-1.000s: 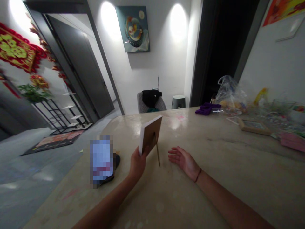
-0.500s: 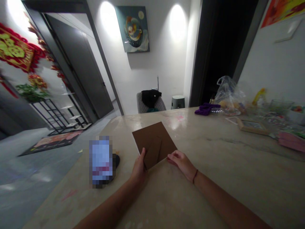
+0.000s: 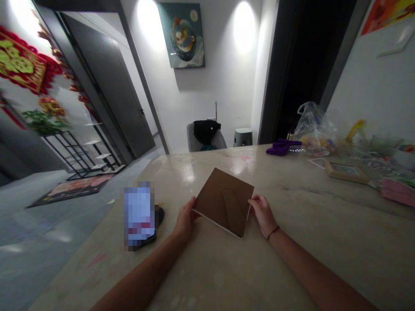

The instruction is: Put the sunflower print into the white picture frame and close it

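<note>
Our L hand [image 3: 185, 219] cups the lower-left edge of a brown-backed picture frame [image 3: 223, 202], fingers curled; our R hand [image 3: 263, 214] pinches its right edge. Frame lies flat between both hands, back up, folded easel strut [image 3: 231, 212] showing, on the marble tabletop [image 3: 292, 259]. Just left of L hand: pixelated object [image 3: 138, 214], prob. a phone.

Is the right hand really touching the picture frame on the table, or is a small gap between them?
Touching. The head view shows the fingertips of the right hand resting on the right edge of the picture frame, with no gap.
</note>
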The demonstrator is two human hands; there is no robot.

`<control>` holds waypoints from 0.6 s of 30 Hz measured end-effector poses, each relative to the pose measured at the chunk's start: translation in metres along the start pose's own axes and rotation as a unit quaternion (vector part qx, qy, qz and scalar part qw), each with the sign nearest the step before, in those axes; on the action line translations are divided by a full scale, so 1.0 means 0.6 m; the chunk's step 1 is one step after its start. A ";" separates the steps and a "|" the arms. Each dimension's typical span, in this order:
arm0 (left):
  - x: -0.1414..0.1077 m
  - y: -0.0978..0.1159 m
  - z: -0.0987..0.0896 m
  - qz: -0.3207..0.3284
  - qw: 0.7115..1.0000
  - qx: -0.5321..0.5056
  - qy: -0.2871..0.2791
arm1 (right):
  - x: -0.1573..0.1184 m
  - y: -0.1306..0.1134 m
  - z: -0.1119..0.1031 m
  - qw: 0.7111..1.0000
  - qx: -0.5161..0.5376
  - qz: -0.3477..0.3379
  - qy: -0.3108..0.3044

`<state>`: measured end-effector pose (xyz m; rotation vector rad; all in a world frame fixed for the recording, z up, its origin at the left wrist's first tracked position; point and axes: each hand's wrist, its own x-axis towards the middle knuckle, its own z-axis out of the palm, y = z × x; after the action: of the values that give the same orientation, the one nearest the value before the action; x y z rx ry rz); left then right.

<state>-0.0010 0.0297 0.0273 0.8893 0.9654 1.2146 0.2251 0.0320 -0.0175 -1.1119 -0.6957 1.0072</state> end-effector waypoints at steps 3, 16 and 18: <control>0.004 0.008 -0.007 -0.068 0.994 0.026 -0.085 | 0.002 -0.005 0.000 1.000 0.017 -0.007 -0.007; 0.013 -0.010 -0.005 0.040 0.970 0.238 -0.010 | 0.008 -0.012 -0.009 0.996 -0.038 -0.052 -0.063; 0.012 -0.008 -0.004 0.048 0.968 0.247 -0.004 | 0.011 -0.010 -0.012 0.996 -0.028 -0.049 -0.070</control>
<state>-0.0010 0.0364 0.0210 1.3429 1.2586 1.0633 0.2356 0.0344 -0.0143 -1.0521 -0.8878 0.9923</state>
